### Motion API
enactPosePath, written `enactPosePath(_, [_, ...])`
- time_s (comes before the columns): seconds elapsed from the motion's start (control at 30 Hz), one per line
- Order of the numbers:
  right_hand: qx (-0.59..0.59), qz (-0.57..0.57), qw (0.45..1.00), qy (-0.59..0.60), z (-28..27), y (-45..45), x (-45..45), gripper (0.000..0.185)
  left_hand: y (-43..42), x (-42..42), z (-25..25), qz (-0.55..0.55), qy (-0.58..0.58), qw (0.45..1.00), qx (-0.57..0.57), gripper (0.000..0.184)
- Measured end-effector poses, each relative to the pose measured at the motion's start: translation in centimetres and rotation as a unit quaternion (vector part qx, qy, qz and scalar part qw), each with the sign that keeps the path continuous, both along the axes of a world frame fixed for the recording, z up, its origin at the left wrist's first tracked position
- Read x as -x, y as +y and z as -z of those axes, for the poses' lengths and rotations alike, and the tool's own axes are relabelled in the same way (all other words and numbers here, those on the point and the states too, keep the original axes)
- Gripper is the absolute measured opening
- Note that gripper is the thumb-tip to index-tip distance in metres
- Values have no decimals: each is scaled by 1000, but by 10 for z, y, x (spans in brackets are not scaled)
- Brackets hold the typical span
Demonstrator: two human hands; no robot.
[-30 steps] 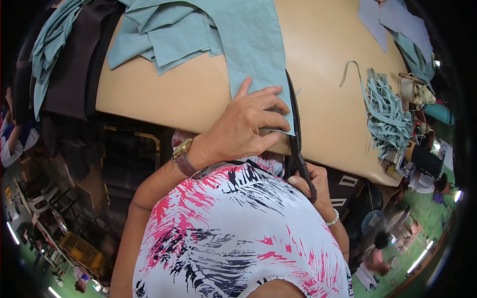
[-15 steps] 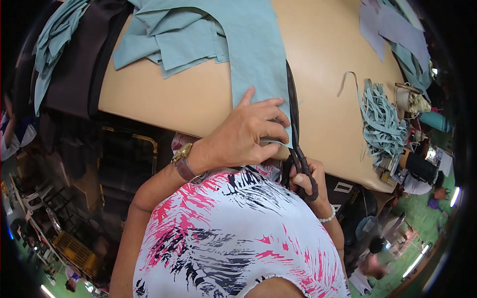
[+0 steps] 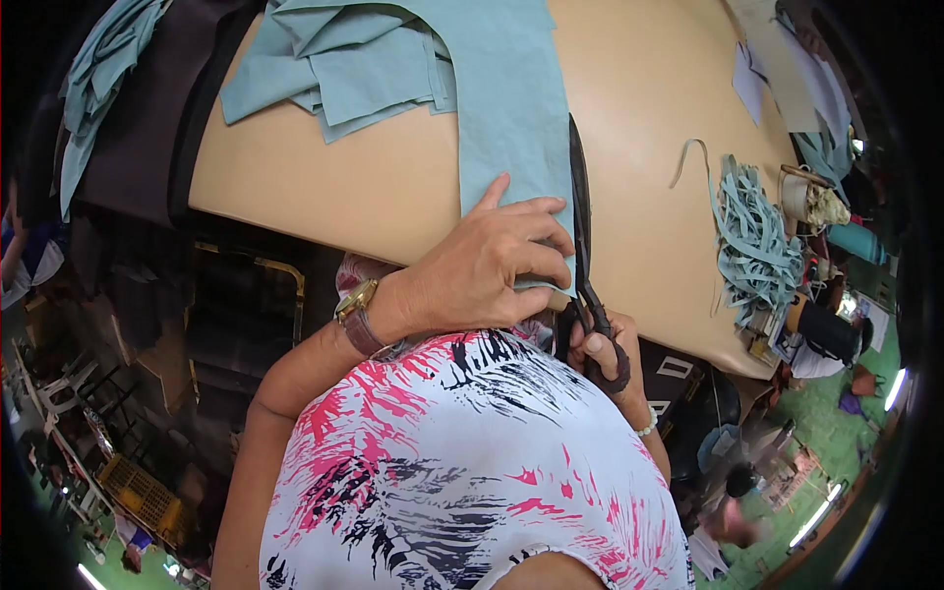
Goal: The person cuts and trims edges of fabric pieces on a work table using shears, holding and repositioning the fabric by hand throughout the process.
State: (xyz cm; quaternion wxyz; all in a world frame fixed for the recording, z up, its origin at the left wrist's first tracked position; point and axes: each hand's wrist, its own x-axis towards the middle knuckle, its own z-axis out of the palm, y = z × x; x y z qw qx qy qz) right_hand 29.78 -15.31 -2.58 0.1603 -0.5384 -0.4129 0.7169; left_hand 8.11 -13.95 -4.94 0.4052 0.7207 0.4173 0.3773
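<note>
A strip-like piece of pale teal cloth (image 3: 511, 108) runs down the table to its near edge. My left hand (image 3: 497, 258) lies on the lower end of this cloth, fingers apart and slightly bent, pressing it down. My right hand (image 3: 615, 359) grips the dark handles of a pair of scissors (image 3: 587, 295) at the table's edge. The scissors' long blades point away from me along the cloth's right edge, partly hidden by it. Some fingers of my right hand are hidden behind the handles.
More folded teal cloth (image 3: 379, 84) lies on the tan table (image 3: 649, 187) at upper left. A heap of thin teal strips (image 3: 752, 231) sits at the right, near a turquoise bottle (image 3: 857, 243). Dark fabric (image 3: 133, 128) hangs at the left. Other people are in the background.
The scissors' handles and my right hand have shifted slightly, with the handles a little farther apart. My left hand stays on the cloth. The view has moved a little.
</note>
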Motion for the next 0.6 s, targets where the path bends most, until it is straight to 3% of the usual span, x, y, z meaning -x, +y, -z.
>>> enactPosePath(0.6, [-3, 0, 1000, 14, 5, -1, -2, 43, -1, -1, 4, 6, -7, 1000, -10, 15])
